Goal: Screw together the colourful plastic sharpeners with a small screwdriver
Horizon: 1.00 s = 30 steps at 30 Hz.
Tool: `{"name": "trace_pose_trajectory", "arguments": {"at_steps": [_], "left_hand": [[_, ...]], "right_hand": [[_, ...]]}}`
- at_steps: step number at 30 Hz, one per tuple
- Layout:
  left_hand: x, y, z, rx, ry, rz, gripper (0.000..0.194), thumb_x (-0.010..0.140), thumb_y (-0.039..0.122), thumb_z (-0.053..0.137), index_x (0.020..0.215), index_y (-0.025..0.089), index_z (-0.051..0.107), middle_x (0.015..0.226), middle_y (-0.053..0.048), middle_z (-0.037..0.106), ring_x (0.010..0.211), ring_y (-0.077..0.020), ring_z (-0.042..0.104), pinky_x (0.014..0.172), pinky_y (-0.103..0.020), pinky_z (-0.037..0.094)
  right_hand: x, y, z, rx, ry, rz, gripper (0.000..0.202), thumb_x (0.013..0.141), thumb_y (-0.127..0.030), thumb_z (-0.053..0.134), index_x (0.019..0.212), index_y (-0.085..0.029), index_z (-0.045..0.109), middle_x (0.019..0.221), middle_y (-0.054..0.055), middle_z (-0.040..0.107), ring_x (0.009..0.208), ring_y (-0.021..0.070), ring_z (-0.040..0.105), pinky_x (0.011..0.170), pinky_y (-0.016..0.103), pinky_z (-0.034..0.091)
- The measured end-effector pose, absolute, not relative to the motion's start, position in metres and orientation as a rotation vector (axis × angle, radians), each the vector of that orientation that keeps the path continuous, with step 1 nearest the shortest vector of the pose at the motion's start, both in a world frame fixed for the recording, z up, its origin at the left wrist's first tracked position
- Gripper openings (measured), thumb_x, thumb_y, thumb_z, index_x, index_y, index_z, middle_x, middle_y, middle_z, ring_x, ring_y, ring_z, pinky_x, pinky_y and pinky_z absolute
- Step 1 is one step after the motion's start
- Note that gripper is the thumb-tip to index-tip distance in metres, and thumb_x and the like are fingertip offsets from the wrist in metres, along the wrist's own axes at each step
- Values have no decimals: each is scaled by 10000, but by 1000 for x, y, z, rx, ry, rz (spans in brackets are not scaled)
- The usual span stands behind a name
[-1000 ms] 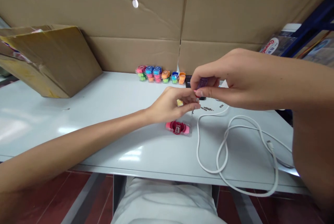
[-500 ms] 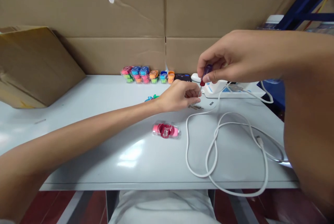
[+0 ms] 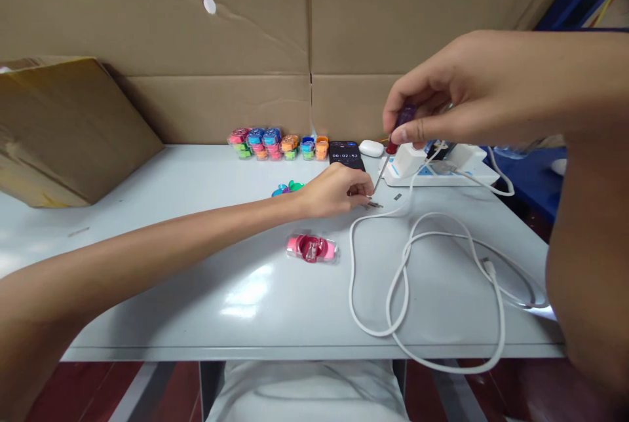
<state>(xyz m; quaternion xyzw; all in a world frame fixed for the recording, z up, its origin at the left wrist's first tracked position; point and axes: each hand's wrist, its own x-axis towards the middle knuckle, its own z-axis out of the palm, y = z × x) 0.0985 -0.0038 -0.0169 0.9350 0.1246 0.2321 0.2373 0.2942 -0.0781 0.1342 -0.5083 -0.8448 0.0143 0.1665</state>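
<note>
My right hand grips a screwdriver by its purple and red handle, the thin metal shaft slanting down to the left. At the shaft's lower end, the fingertips of my left hand are pinched together. Whether they hold a small part or touch the tip, I cannot tell. Small metal pieces lie on the table just beside those fingers. Nearer to me lies a pink and dark red plastic piece with clear ends. Partly behind my left wrist are blue, purple and green plastic pieces.
Several small colourful plastic items stand in a row at the back, beside a phone and a white case. A power strip sits at the right, with a looped white cable. A cardboard box leans at the left.
My right hand has lifted and moved right with the screwdriver, so more of its shaft shows. My left hand has shifted slightly left and down, uncovering more of the phone.
</note>
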Motion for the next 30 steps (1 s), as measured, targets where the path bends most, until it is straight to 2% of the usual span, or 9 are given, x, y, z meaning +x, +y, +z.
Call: {"name": "trace_pose_trajectory", "arguments": {"at_steps": [1, 4, 7, 11, 16, 19, 23, 27, 30], "left_hand": [[98, -4, -16, 2564, 353, 648, 56, 843, 137, 665, 816, 131, 714, 772, -27, 728, 659, -111, 599, 646, -230, 440], [95, -5, -6, 2609, 368, 689, 96, 832, 109, 636, 831, 139, 728, 778, -21, 734, 670, -123, 626, 663, -239, 455], [88, -10, 10, 2639, 373, 703, 149, 835, 95, 604, 877, 139, 741, 817, -32, 751, 712, -142, 659, 677, -248, 476], [62, -27, 28, 2628, 371, 478, 162, 841, 102, 597, 893, 147, 744, 800, -16, 749, 658, -122, 644, 623, -225, 478], [18, -49, 35, 2655, 354, 181, 202, 857, 146, 660, 1040, 177, 739, 1014, -45, 765, 893, -166, 697, 774, -242, 517], [1, -54, 35, 2649, 308, 38, 269, 878, 151, 663, 1135, 208, 719, 1092, -51, 749, 990, -184, 680, 848, -264, 511], [-6, -54, 31, 2593, 339, 81, 275, 906, 156, 638, 1164, 217, 710, 1061, -41, 751, 918, -172, 676, 802, -265, 505], [-12, -52, 28, 2506, 294, 80, 413, 810, 69, 664, 1190, 228, 697, 1117, -36, 736, 979, -177, 669, 845, -261, 510], [-18, -49, 26, 2482, 330, 38, 441, 758, 21, 651, 1153, 213, 689, 1092, -36, 727, 934, -174, 657, 792, -257, 506]], "right_hand": [[295, -79, 135, -1495, -2539, 5, 118, 809, -239, 770, 919, -270, 801, 679, -78, 725, 476, 74, 611, 376, 164, 342], [296, -80, 137, -1562, -2565, -45, 135, 873, -321, 726, 983, -270, 785, 706, -71, 733, 474, 64, 615, 371, 155, 350], [292, -84, 137, -1584, -2549, -4, 164, 899, -371, 698, 986, -258, 778, 712, -54, 737, 466, 67, 605, 360, 165, 351], [282, -95, 139, -1496, -2599, 2, 181, 909, -420, 666, 952, -273, 764, 736, -49, 741, 541, 100, 642, 394, 186, 416], [266, -110, 129, -1308, -2584, -50, 229, 925, -476, 631, 873, -284, 744, 700, -50, 707, 520, 100, 593, 419, 242, 396], [261, -115, 112, -1221, -2599, 132, 224, 940, -435, 608, 829, -284, 730, 680, -32, 695, 542, 130, 602, 479, 287, 421], [264, -118, 83, -1265, -2528, 182, 210, 923, -420, 648, 814, -259, 727, 660, -17, 684, 543, 135, 596, 496, 295, 394], [267, -119, 56, -1308, -2422, 222, 198, 937, -385, 621, 820, -238, 682, 651, -27, 666, 557, 124, 586, 545, 287, 419], [265, -120, 38, -1336, -2265, 270, 158, 916, -376, 647, 847, -235, 632, 709, -19, 688, 610, 135, 623, 588, 279, 465]]}}
